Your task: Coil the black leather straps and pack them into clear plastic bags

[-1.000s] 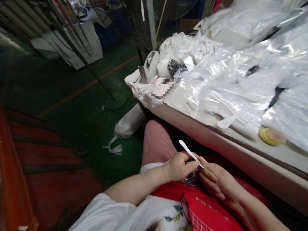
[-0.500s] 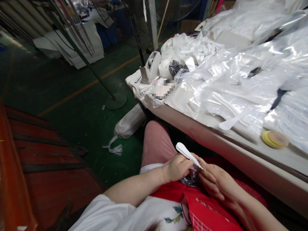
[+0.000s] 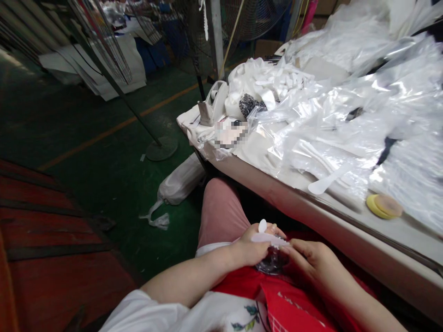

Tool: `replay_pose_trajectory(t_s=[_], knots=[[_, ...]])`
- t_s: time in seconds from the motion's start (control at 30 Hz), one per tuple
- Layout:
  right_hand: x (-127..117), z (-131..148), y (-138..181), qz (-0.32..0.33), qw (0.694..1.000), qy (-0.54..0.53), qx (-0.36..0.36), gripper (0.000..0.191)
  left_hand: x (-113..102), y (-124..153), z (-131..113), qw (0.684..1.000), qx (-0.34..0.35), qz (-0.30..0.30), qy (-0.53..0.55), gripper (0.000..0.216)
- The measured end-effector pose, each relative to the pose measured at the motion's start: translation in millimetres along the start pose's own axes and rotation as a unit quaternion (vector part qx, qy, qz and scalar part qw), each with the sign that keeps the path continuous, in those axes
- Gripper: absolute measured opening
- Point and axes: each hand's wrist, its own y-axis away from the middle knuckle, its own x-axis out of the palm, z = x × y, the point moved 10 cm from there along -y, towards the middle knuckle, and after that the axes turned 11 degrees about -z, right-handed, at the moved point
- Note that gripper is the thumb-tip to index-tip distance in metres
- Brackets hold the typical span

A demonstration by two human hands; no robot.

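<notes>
Left hand (image 3: 254, 249) pinching flat white round-ended plastic strips (image 3: 262, 238), right hand (image 3: 311, 256) half-curled at their notched ends, its grip unclear

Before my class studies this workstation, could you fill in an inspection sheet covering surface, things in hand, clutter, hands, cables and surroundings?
Surface: table, largely covered with clear sheeting.
Things in hand: white strips, apparently toothed at one end; dark-looking clear wrap just below.
Clutter: white pieces heaped at the far end; yellow disc near the front edge.
Hands: left hand holds the strips; right hand has its fingers at their toothed end, grip unclear.
Cables: nothing certain; a thin yellow line passes a post.
Surroundings: green floor, white bag, red boards.
</notes>
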Motion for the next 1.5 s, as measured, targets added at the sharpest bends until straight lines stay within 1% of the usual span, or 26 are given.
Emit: replay_pose_trajectory(t_s=[0.07, 0.13, 0.17, 0.2, 0.23, 0.3, 0.33, 0.37, 0.4, 0.43, 0.47, 0.53, 0.6, 0.63, 0.67, 0.7, 0.8, 0.9, 1.0, 1.1, 1.17, 1.27, 1.33, 1.4, 1.47, 1.5], knots=[[-16.1, 8.3, -2.3, -0.045, 0.998, 0.018, -0.029, 0.032, -1.5, 0.7, 4.2, 1.0, -0.027, -0.009, 0.01, 0.054], [-29.2, 13.8, -4.0, -0.092, 0.995, 0.006, -0.041, 0.027, -3.0, 1.5, 10.5, 0.998, -0.064, -0.019, 0.024, 0.056], [-31.4, 14.6, -4.7, -0.101, 0.994, -0.01, -0.039, 0.029, -3.6, 1.7, 13.1, 0.996, -0.078, -0.024, 0.033, 0.058], [-28.5, 14.0, -5.4, -0.091, 0.995, -0.033, -0.029, 0.032, -4.2, 1.5, 14.6, 0.995, -0.087, -0.03, 0.043, 0.061], [-20.4, 12.3, -5.7, -0.062, 0.996, -0.063, -0.011, 0.036, -5.1, 1.1, 14.4, 0.994, -0.088, -0.037, 0.051, 0.063], [7.0, 11.6, -2.0, 0.042, 0.991, -0.124, 0.028, 0.045, -8.0, 0.2, 11.5, 0.994, -0.079, -0.053, 0.057, 0.064], [20.2, 15.0, 1.8, 0.096, 0.985, -0.141, 0.034, 0.046, -10.9, 0.0, 10.8, 0.993, -0.08, -0.066, 0.057, 0.065], [28.2, 20.1, 4.8, 0.133, 0.98, -0.147, 0.029, 0.046, -12.7, 0.4, 10.9, 0.992, -0.087, -0.073, 0.057, 0.067], [28.5, 26.1, 5.3, 0.144, 0.979, -0.141, 0.013, 0.045, -13.0, 0.9, 11.3, 0.991, -0.094, -0.071, 0.059, 0.07], [20.8, 32.4, 2.4, 0.129, 0.984, -0.123, -0.012, 0.043, -11.9, 1.6, 11.4, 0.991, -0.1, -0.061, 0.064, 0.072], [4.2, 37.7, -3.9, 0.086, 0.991, -0.096, -0.038, 0.042, -9.9, 2.1, 10.9, 0.992, -0.101, -0.045, 0.068, 0.075], [-50.0, 41.2, -22.3, -0.051, 0.996, -0.021, -0.065, 0.043, -5.0, 2.2, 9.6, 0.993, -0.09, -0.007, 0.073, 0.078], [-111.6, 35.1, -43.4, -0.179, 0.98, 0.065, -0.06, 0.043, -4.6, 0.1, 10.5, 0.996, -0.073, 0.003, 0.056, 0.078], [-135.8, 26.4, -56.3, -0.209, 0.972, 0.104, -0.039, 0.042, -5.6, -1.8, 11.3, 0.997, -0.063, -0.001, 0.041, 0.078], [-154.6, 16.3, -70.8, -0.219, 0.967, 0.127, -0.02, 0.043, -7.0, -4.0, 11.4, 0.998, -0.049, -0.008, 0.026, 0.076], [-165.8, 5.4, -86.8, -0.206, 0.969, 0.134, -0.004, 0.044, -8.8, -6.2, 10.9, 0.999, -0.033, -0.017, 0.012, 0.075], [-190.2, -17.7, -130.6, -0.206, 0.968, 0.144, 0.007, 0.045, -13.5, -10.3, 7.8, 0.999, 0.007, -0.045, -0.018, 0.071], [-205.8, -23.8, -160.0, -0.238, 0.959, 0.151, 0.006, 0.047, -14.5, -10.6, 7.7, 0.998, 0.02, -0.05, -0.029, 0.066], [-214.4, -17.4, -171.7, -0.24, 0.958, 0.156, 0.01, 0.047, -13.5, -10.0, 12.2, 0.998, 0.016, -0.044, -0.03, 0.061], [-222.9, -6.8, -165.8, -0.237, 0.956, 0.171, 0.023, 0.046, -11.6, -9.4, 17.6, 0.999, -0.001, -0.033, -0.009, 0.061], [-228.1, -0.3, -157.1, -0.239, 0.954, 0.181, 0.026, 0.046, -11.3, -8.5, 14.9, 1.0, 0.003, -0.029, -0.009, 0.059], [-232.9, 11.2, -143.9, -0.248, 0.947, 0.206, -0.001, 0.047, -16.2, -6.7, 1.0, 0.995, 0.04, -0.045, -0.076, 0.046], [-237.3, 19.4, -131.3, -0.279, 0.93, 0.237, -0.019, 0.047, -21.4, -6.0, -7.1, 0.989, 0.057, -0.065, -0.123, 0.038], [-239.7, 26.6, -110.7, -0.33, 0.903, 0.273, -0.019, 0.048, -25.4, -5.5, -11.5, 0.983, 0.062, -0.08, -0.15, 0.035], [-230.6, 32.8, -83.8, -0.365, 0.888, 0.28, -0.014, 0.049, -25.2, -4.5, -14.6, 0.981, 0.069, -0.078, -0.161, 0.034], [-220.3, 34.9, -69.9, -0.366, 0.891, 0.269, -0.012, 0.048, -23.7, -3.7, -15.4, 0.982, 0.071, -0.071, -0.159, 0.036]])
